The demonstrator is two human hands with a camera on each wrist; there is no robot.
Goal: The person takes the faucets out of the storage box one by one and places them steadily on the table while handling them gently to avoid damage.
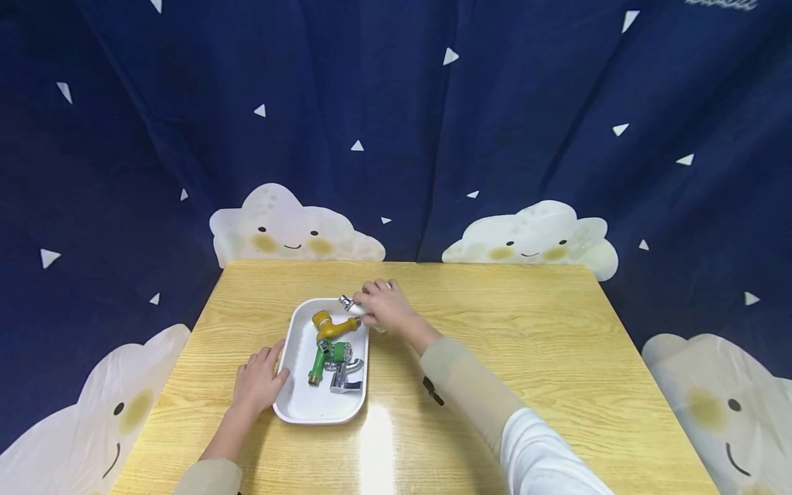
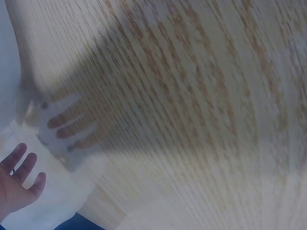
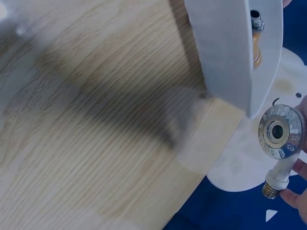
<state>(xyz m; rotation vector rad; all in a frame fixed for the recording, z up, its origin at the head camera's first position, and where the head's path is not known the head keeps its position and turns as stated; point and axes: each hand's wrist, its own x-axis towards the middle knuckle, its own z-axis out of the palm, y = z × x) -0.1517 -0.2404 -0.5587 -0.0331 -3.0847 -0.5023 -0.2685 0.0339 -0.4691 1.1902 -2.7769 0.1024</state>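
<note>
My right hand (image 1: 388, 309) holds a white faucet (image 1: 360, 309) at the far right corner of the tray. Up close in the right wrist view, this faucet (image 3: 286, 167) has a round chrome collar and a brass threaded end, with fingers around its side. My left hand (image 1: 256, 380) rests against the left rim of the white tray (image 1: 295, 407), its fingers extended. Inside lie a yellow faucet (image 1: 334, 330), a green faucet (image 1: 317, 366) and a chrome faucet (image 1: 344, 380). The left wrist view shows the left hand's fingers (image 2: 26, 167) spread apart.
The tray stands on a light wooden table (image 1: 495, 330), left of the middle. Behind and around it hangs a dark blue curtain (image 1: 396, 137) with white triangles and smiling clouds. A small dark object (image 1: 432, 390) shows beside the right sleeve.
</note>
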